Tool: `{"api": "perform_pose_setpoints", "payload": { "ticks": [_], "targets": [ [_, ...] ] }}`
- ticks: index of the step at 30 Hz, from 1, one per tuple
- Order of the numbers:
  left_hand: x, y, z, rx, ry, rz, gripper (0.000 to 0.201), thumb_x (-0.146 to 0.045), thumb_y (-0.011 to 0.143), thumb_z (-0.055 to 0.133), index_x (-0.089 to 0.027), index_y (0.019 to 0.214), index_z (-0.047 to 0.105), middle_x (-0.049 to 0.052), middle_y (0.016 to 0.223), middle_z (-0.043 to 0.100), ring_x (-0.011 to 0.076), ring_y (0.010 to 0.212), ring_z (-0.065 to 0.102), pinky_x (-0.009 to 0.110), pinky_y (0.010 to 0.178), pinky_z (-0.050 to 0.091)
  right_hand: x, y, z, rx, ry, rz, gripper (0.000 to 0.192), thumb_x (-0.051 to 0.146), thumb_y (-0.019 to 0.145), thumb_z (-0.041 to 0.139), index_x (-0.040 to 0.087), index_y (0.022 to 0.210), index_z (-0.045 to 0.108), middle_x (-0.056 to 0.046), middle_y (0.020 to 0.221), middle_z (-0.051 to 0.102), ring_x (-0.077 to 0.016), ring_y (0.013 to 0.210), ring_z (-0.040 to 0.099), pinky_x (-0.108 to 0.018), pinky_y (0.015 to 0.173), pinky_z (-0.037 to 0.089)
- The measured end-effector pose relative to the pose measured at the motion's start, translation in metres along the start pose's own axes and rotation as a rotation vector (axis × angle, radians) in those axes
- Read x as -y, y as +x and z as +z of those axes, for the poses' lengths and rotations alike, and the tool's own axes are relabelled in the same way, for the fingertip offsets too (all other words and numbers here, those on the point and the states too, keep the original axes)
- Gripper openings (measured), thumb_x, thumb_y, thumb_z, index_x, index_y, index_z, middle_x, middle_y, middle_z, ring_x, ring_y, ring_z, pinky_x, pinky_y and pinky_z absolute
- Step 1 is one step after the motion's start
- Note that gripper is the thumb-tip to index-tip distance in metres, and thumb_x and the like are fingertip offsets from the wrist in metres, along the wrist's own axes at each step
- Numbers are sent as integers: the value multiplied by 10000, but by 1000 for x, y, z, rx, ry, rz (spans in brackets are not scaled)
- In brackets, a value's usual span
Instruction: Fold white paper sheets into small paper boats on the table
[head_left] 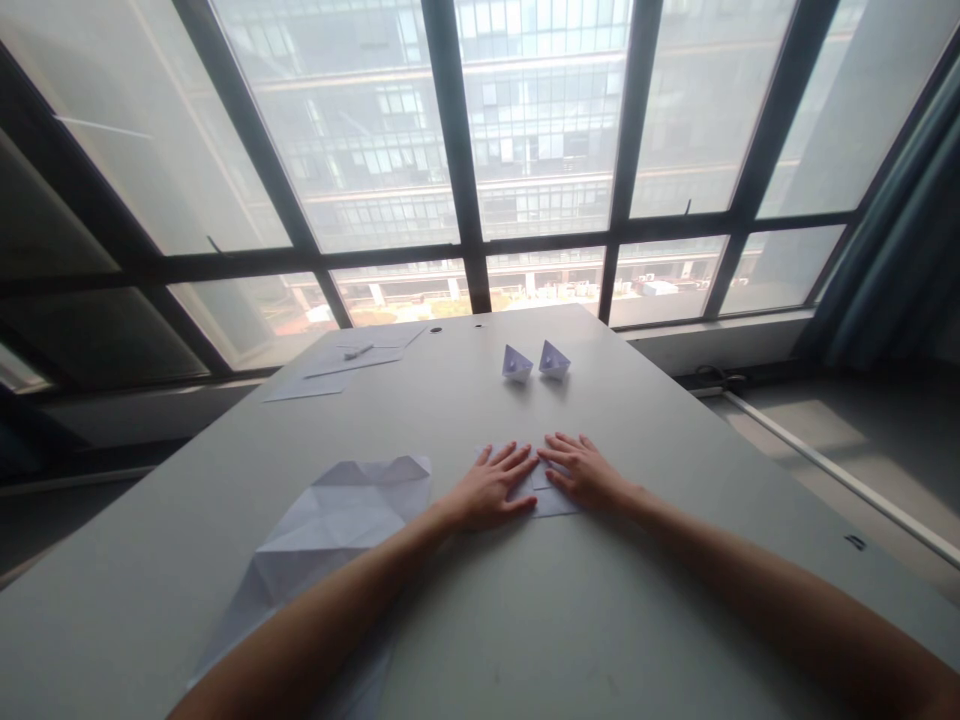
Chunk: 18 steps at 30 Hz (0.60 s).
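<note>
Two flat hands press a small white paper on a grey counter [480,620] by a wide window [525,150].

A large creased paper sheet [330,530] lies left of the arms, partly under the left forearm. Flat sheets [337,365] sit at the far left corner. The small folded paper [541,490] lies mid-counter under both palms: left hand [491,490] and right hand [581,470], fingers spread open, fingertips nearly meeting, gripping nothing. Beyond them stand two little paper boats [535,362], side by side.

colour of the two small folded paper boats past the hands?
White, shaded faintly lilac: the two folded paper boats on the grey table, head view.
</note>
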<state>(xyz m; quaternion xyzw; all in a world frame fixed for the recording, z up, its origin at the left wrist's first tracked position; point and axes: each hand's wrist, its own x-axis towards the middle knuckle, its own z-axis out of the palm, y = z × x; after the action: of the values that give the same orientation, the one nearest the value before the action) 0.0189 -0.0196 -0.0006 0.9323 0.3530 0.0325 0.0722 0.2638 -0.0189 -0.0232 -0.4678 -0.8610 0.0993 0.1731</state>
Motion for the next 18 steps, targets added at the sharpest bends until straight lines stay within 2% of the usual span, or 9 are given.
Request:
{"api": "perform_pose_setpoints", "payload": {
  "ticks": [6,11,18],
  "targets": [
    [1,0,1,-8,-3,5,750,-678,959,343,-304,1580,150,46,1630,173,315,1504,128,561,1189,88,1,0,0,4,4,5,470,396,983,456,297,1442,487,-96,1545,397,-286,1458,286,-580,1161,182],
    [2,0,1,-18,-27,-4,826,-683,954,350,-271,1588,18,50,1630,179,285,1506,132,524,1202,82,1,0,0,-1,0,-2,481,401,983,461,300,1453,469,-100,1544,399,-285,1456,290,-584,1158,182],
    [2,0,1,5,6,-1,769,-692,956,319,-294,1583,124,46,1634,146,304,1507,115,549,1191,82,2,0,-1,-3,-4,2,463,392,984,451,288,1432,500,-99,1541,404,-290,1450,302,-583,1158,192]
  ]
}}
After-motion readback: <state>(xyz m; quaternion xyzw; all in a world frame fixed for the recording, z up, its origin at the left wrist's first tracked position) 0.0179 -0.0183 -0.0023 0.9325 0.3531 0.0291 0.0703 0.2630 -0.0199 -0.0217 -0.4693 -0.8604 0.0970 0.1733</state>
